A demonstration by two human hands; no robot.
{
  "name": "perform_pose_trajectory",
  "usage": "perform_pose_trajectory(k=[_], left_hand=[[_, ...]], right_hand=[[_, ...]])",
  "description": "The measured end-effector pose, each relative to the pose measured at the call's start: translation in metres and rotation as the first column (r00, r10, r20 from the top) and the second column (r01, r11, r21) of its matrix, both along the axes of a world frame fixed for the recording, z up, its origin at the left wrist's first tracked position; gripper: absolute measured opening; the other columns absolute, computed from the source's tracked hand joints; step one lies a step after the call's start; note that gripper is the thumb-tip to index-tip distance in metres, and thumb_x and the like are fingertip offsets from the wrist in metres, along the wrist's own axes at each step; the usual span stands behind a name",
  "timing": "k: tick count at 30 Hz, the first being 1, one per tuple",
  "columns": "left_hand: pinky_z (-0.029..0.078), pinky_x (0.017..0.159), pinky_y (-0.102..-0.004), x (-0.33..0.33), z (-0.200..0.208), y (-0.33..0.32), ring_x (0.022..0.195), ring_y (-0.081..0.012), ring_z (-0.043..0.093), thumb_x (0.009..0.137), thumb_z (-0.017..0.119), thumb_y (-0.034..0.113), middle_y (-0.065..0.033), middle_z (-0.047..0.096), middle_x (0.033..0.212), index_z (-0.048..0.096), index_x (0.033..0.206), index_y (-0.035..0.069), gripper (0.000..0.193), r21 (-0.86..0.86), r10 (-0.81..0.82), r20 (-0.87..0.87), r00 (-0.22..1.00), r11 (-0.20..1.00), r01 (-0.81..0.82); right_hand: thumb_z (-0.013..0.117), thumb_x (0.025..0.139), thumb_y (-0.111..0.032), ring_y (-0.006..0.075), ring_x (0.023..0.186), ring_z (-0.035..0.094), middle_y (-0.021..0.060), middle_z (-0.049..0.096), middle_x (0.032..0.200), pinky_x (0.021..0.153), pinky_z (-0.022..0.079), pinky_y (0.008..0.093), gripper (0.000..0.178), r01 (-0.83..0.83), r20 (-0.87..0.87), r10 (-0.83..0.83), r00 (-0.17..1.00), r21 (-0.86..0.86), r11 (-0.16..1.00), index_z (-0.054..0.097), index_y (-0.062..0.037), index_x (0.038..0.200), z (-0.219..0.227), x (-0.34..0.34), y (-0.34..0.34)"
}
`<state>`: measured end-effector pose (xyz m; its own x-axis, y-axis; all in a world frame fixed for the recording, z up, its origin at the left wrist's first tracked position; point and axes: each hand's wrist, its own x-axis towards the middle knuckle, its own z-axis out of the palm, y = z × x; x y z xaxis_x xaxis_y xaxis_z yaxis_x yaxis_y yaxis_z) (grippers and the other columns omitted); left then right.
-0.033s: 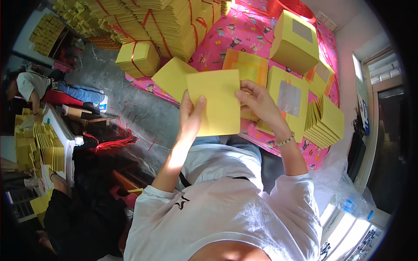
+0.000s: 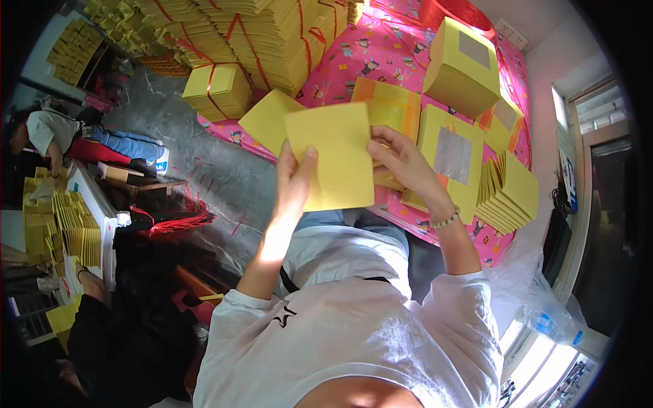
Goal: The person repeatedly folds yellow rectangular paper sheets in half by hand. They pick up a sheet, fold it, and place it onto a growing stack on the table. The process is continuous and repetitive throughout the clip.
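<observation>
A flat, rectangular yellow paper packet (image 2: 338,160) is held up in front of my waist, slightly tilted. My left hand (image 2: 296,180) grips its left edge, thumb on the face toward me and fingers mostly hidden behind. At the right edge, my right hand (image 2: 398,156) has its thumb and fingers closed on the packet, with a beaded bracelet on the wrist. Just beyond it, another yellow piece (image 2: 271,121) lies at the bed-like surface's edge. A yellow stack with orange bands (image 2: 391,102) is partly hidden behind the packet and my right hand.
Pink patterned cloth (image 2: 340,61) covers the work surface. Tall yellow stacks (image 2: 265,47) tied with red cord stand at the far left. Several stacks with grey windows (image 2: 452,155) and a fanned pile (image 2: 511,194) lie right. Other people work at a table (image 2: 109,234) on the left.
The packet has shifted a little to the left and tilted slightly, with my left hand moving along with it. My right hand stays nearly in place at its right edge.
</observation>
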<state>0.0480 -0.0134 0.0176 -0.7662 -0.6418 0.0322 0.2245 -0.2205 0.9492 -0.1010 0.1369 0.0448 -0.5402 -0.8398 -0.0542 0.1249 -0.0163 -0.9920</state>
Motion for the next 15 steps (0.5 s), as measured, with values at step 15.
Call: perform_pose_trajectory(k=[15], left_hand=[[0.05,0.092,-0.0355,-0.006,-0.053,-0.098,0.11,-0.0213,0.06,0.101,0.049,0.015,-0.0121,0.058,0.124,0.045,0.133,-0.002,0.037,0.343,0.249,0.08,0.965,0.902,-0.261]], right_hand=[[0.055,0.084,-0.007,0.034,0.105,0.055,0.0133,0.062,0.106,0.093,0.045,0.0424,0.027,-0.036,-0.951,0.203,0.234,0.2,0.979,0.063,-0.0012,0.11,-0.075,-0.03,-0.092]])
